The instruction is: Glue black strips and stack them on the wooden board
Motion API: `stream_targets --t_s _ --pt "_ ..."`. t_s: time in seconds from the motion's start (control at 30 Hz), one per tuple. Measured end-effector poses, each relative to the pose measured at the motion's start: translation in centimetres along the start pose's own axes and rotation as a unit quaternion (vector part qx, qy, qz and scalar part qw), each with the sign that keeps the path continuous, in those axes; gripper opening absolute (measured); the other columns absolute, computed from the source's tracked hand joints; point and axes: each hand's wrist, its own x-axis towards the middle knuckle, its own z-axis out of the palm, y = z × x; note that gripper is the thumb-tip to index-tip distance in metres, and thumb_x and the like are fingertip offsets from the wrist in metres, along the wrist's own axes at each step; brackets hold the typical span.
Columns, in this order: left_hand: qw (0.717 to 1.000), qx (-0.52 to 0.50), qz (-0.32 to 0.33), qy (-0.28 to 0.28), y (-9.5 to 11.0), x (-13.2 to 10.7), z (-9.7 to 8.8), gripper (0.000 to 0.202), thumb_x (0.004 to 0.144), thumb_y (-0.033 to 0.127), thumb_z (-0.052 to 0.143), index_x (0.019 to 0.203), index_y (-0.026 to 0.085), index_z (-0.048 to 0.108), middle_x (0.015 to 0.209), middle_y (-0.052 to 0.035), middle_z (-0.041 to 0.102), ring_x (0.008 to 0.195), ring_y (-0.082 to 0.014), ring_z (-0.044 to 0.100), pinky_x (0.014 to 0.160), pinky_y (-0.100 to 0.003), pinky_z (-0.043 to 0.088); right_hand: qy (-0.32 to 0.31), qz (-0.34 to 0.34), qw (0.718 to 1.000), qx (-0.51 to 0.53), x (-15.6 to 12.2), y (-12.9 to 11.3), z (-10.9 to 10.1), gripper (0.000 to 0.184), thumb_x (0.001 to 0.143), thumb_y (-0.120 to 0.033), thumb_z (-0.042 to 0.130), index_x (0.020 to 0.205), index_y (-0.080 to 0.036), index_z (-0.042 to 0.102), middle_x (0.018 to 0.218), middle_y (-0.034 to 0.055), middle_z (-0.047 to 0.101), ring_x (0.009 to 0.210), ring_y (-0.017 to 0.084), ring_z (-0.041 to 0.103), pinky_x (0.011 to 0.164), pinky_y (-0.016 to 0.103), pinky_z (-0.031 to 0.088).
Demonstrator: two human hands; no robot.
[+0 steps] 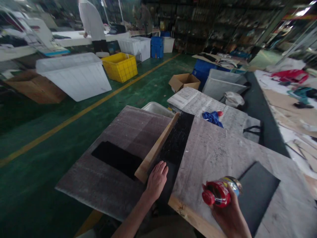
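Note:
My right hand (229, 216) is wrapped round a spray can (220, 192) with a red cap, held on its side over the right grey board (223, 155). My left hand (157, 180) lies flat, fingers together, on a black strip (177, 138) between the two boards, touching the near end of a wooden batten (158, 148). A black rectangle (116, 158) lies on the left grey board (119, 138). A dark grey sheet (257, 191) lies beside the can on the right board.
A blue cloth (212, 117) lies on a farther covered table. White bins (74, 77), a yellow crate (120, 66), blue crates (157, 46) and a cardboard box (184, 81) stand on the green floor. A person in white (92, 23) stands far back. A cluttered table runs along the right.

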Motion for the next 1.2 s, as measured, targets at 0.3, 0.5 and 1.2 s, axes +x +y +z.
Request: stream_targets --t_s 0.3,0.5,1.2 --pt "0.998 0.063 -0.025 0.001 1.7 -0.9 -1.2 0.034 0.087 0.006 0.050 0.115 0.021 0.060 0.116 -0.0064 0.066 0.113 -0.0225 0.065 0.094 -0.040 0.058 -0.027 0.106 0.986 0.124 -1.6 -2.2 -3.1 0.038 0.078 -0.047 0.077 0.104 -0.020 0.071 0.100 0.0104 0.078 0.090 0.023 0.075 0.063 0.031 0.063" --pt "0.996 0.089 -0.029 -0.008 2.6 -0.9 -1.4 0.031 0.088 0.006 0.048 0.114 0.020 0.059 0.112 -0.0058 0.065 0.108 -0.0212 0.065 0.092 -0.039 0.058 0.004 0.098 0.981 0.165 -2.9 -3.7 -8.8 0.039 0.079 -0.047 0.076 0.109 -0.023 0.070 0.101 0.0083 0.078 0.089 0.023 0.076 0.065 0.033 0.065" --pt "0.997 0.070 -0.022 0.003 -0.2 -2.0 0.6 0.032 0.089 0.029 0.041 0.095 0.023 0.072 0.100 -0.0076 0.073 0.087 -0.0253 0.071 0.074 -0.035 0.057 -0.030 0.063 0.951 0.303 -5.2 -11.1 -16.1 0.036 0.085 -0.047 0.072 0.100 -0.014 0.068 0.091 0.0086 0.079 0.088 0.021 0.075 0.068 0.030 0.063"
